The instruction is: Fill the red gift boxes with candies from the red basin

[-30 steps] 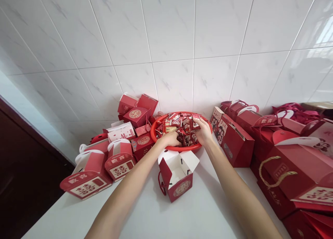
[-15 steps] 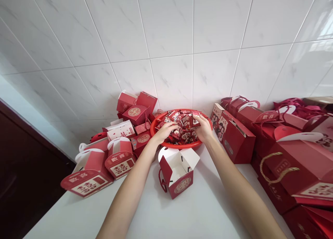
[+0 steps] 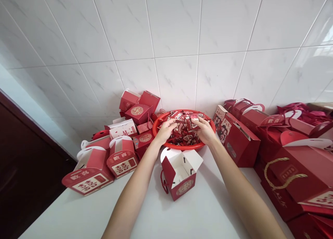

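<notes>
A red plastic basin [image 3: 179, 147] stands against the wall, heaped with small red wrapped candies [image 3: 183, 138]. My right hand [image 3: 205, 130] is over the basin's right side, thumb and fingers closed on a wrapped candy packet [image 3: 194, 120]. On the left, my left hand [image 3: 165, 131] reaches over the rim with its fingers curled together, and a wrapped candy [image 3: 179, 122] shows at their tips. Directly in front of the basin sits a small red gift box [image 3: 182, 188], its top flaps spread and its white inside visible. A red cord handle hangs on its left side.
Red gift boxes with white handles [image 3: 90, 176] cluster at left, with smaller red boxes [image 3: 137, 112] piled behind. Larger red boxes [image 3: 304, 166] are stacked at right, one with a gold cord handle. A white table [image 3: 166, 221] lies beneath, before a tiled wall [image 3: 177, 75].
My right hand has lifted slightly with a candy packet at its fingertips. My left hand's fingers have drawn together over the candies. The view has shifted a little; the gift box stays put.
</notes>
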The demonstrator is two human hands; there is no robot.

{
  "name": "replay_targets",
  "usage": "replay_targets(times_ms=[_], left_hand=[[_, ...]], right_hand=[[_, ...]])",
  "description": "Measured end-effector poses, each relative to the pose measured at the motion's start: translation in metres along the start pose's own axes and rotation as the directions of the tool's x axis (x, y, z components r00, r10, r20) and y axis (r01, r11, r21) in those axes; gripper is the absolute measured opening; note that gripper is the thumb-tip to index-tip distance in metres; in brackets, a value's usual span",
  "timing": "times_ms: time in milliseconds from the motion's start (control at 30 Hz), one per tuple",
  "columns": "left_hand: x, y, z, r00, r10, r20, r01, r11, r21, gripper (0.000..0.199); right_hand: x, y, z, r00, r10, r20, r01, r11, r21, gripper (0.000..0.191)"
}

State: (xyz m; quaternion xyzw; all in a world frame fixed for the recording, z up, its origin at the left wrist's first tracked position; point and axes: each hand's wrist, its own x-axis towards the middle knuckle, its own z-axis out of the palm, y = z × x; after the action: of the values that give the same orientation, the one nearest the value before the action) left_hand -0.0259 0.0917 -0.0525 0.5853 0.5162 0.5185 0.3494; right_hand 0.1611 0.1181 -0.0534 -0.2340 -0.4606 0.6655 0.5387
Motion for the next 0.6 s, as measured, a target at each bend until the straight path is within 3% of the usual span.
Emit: replay_targets(times_ms=[367, 467, 600], left_hand=[[0.0013, -0.0020, -0.0009, 1.000, -0.021, -0.017, 0.019, 0.995, -0.102, 0.034], [0.0016, -0.0031, -0.0007, 0.997, -0.051, -0.055, 0.046, 0.996, -0.081, 0.036], [0.0004, -0.0026, -0.0006, 0.999, -0.001, -0.034, 0.000, 1.000, -0.027, 0.034]], right_hand=[[-0.0032, -0.0042, 0.0052, 1.000, 0.021, 0.011, -0.021, 0.999, -0.041, 0.035], [-0.0031, -0.0035, 0.0048, 0.999, 0.034, 0.031, -0.032, 0.998, -0.060, 0.035], [-0.0030, -0.0015, 0.0053, 0.997, 0.068, 0.049, -0.063, 0.993, -0.103, 0.034]])
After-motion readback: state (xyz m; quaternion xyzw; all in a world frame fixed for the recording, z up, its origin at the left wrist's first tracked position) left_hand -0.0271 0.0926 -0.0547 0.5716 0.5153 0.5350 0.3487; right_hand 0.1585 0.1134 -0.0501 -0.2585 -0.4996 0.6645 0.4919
